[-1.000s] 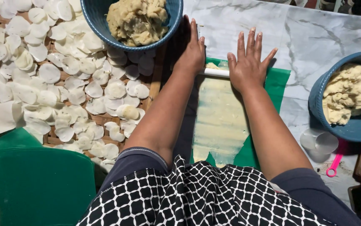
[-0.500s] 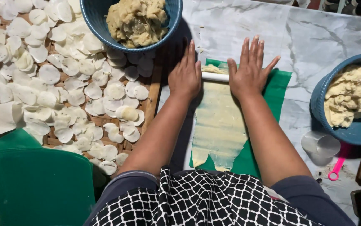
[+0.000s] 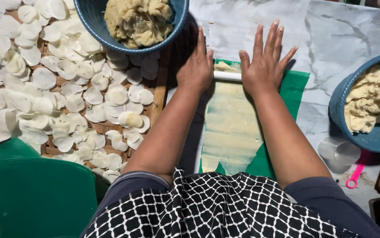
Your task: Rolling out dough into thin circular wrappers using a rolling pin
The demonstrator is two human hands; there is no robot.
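Dough sheet [image 3: 230, 128] lies thin behind my flat, open left hand [image 3: 195, 66] and right hand [image 3: 264, 66], palms pressing the white rolling pin [image 3: 227, 76] between them, gripping nothing, spreading weight evenly.

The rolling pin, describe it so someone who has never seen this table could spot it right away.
Start at the green sheet on the marbled table, where a long strip of flattened dough lies. At its far end, a thin white rolling pin lies crosswise under the left hand and right hand. It is the only straight white rod there.
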